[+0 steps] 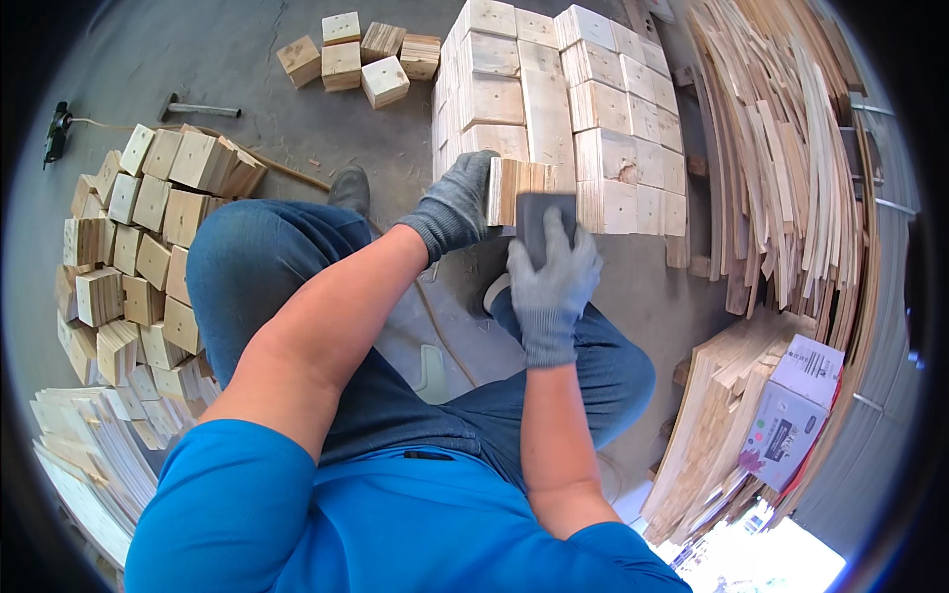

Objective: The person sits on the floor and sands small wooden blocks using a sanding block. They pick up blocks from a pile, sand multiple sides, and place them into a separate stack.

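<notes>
My left hand (455,203), in a grey knit glove, is closed around the left side of a layered wooden block (512,178). The block's striped side faces up, in front of the near edge of a stack of blocks (496,99). In my gloved right hand (556,282) is a dark grey rectangular sanding pad (534,219). Its far end overlaps the block's right part; how firmly it presses cannot be seen. The fingers lie over the pad, and the thumb side is partly hidden.
Loose blocks (341,64) lie on the floor at far left, near a hammer (203,109). A big pile of blocks (148,203) stands at left, with a hose (272,163) behind it. Wood strips (781,148) and a carton (786,420) are at right. A green-white object (431,374) lies between my legs.
</notes>
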{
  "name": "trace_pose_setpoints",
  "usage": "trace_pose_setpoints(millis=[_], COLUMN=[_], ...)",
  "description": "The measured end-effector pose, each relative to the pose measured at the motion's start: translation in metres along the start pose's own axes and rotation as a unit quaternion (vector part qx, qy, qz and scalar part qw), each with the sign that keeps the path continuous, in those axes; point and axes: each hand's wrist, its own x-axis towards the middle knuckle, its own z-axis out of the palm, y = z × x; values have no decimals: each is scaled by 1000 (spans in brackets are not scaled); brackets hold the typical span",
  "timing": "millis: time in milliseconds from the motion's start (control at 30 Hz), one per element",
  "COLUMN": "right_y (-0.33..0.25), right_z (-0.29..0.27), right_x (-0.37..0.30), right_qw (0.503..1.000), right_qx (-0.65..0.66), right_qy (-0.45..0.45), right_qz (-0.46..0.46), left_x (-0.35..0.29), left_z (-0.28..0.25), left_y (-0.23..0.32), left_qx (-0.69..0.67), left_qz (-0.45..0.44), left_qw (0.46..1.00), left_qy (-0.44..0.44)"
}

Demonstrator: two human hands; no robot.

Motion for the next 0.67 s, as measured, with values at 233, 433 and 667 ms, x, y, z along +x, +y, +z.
trace_pose_setpoints(millis=[233, 433, 667], right_y=[4, 3, 3], right_z=[5, 25, 6], right_x=[9, 125, 98], right_qw=[999, 999, 998], right_qx=[-11, -29, 7], right_qy=[20, 20, -52], right_qz=[-31, 9, 39], left_x=[-3, 1, -2], left_z=[2, 1, 5], left_y=[-5, 6, -8], left_qx=[21, 25, -2], left_qz=[7, 23, 27], left_qw=[1000, 999, 999], left_qy=[14, 17, 21])
